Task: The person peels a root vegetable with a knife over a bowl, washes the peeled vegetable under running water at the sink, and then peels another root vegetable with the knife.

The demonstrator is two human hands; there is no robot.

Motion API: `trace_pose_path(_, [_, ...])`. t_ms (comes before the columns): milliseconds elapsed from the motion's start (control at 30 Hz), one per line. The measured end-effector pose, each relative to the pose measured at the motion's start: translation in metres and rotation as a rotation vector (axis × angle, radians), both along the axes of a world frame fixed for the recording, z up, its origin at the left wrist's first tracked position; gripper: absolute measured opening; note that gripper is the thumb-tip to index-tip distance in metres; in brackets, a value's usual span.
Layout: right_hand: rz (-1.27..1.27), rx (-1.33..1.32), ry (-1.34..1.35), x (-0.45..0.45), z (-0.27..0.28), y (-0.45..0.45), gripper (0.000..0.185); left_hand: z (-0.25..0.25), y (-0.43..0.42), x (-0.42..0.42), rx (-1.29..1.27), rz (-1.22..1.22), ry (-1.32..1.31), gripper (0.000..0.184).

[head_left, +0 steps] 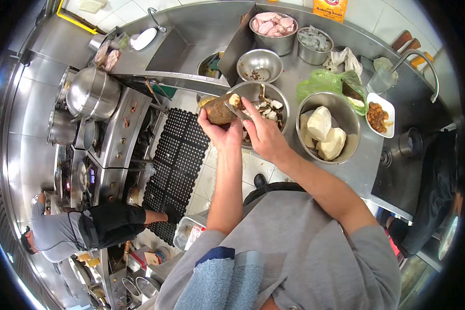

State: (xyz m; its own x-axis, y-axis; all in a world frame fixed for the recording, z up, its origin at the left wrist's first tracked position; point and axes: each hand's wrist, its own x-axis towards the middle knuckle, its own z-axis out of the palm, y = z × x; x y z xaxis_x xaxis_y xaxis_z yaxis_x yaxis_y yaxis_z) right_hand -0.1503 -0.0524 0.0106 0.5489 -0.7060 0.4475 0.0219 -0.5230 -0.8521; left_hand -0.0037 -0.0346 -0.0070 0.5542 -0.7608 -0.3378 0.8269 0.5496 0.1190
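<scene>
My left hand (225, 135) is closed around a brown-skinned root vegetable (218, 110), which has a pale cut end. A small knife (231, 108) is gripped in my right hand (267, 135), its blade against the root near that end. Just beyond and partly under my hands stands a steel bowl (287, 103) with brown and white peelings (269, 109). To its right, a deep steel pot (356, 124) contains several peeled white chunks (319, 124).
On the steel counter are a smaller bowl (243, 59), pots of raw meat (274, 25) and grey seafood-like pieces (315, 39), a green plastic bag (318, 82) and a white dish (387, 101). A sink (191, 46) lies ahead left. Another person (88, 230) works at the stoves.
</scene>
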Motion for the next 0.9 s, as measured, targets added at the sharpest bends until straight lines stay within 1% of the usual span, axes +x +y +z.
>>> trace_pose_path(67, [-0.034, -0.025, 0.016, 0.007, 0.001, 0.000, 0.051, 0.010, 0.000, -0.008, 0.039, 0.065, -0.029, 0.047])
trace_pose_path(167, [-0.057, 0.011, 0.032, 0.019, 0.002, -0.001, 0.048, 0.020, 0.002, -0.013, 0.082, 0.105, -0.088, 0.047])
trace_pose_path(200, [-0.080, 0.019, 0.023, 0.023, 0.003, -0.001, 0.044, 0.017, 0.002, -0.009, 0.045, 0.101, -0.091, 0.046])
trace_pose_path(367, [-0.161, 0.071, 0.010, 0.034, 0.005, -0.004, 0.027, 0.005, 0.004, -0.010, 0.055, 0.118, -0.075, 0.046])
trace_pose_path(467, [-0.158, 0.073, 0.003, 0.033, 0.005, -0.005, 0.024, 0.003, 0.005, -0.012, 0.045, 0.127, -0.065, 0.048])
trace_pose_path(567, [-0.128, 0.142, 0.063, 0.029, 0.008, -0.009, 0.022, -0.006, 0.005, -0.008, -0.005, 0.093, -0.040, 0.049])
trace_pose_path(600, [-0.096, 0.161, 0.063, 0.028, 0.006, -0.012, 0.022, -0.004, 0.006, -0.008, -0.026, 0.073, -0.028, 0.050])
trace_pose_path(667, [-0.031, 0.198, 0.063, 0.024, 0.002, -0.023, 0.023, -0.001, 0.007, -0.010, 0.014, 0.109, -0.035, 0.051])
trace_pose_path(700, [0.034, 0.324, 0.056, 0.020, 0.002, -0.029, 0.023, 0.003, 0.007, -0.011, 0.035, 0.125, -0.040, 0.051])
trace_pose_path(733, [0.098, 0.450, 0.048, 0.013, 0.006, -0.036, 0.024, 0.004, 0.008, -0.011, 0.000, 0.128, -0.030, 0.050])
trace_pose_path(800, [0.287, 0.805, -0.042, 0.001, 0.009, -0.045, 0.024, 0.013, 0.009, -0.015, 0.011, 0.103, -0.052, 0.049])
trace_pose_path(900, [0.339, 0.953, 0.177, -0.018, 0.023, -0.047, 0.024, 0.012, 0.007, -0.010, 0.002, 0.065, -0.035, 0.047])
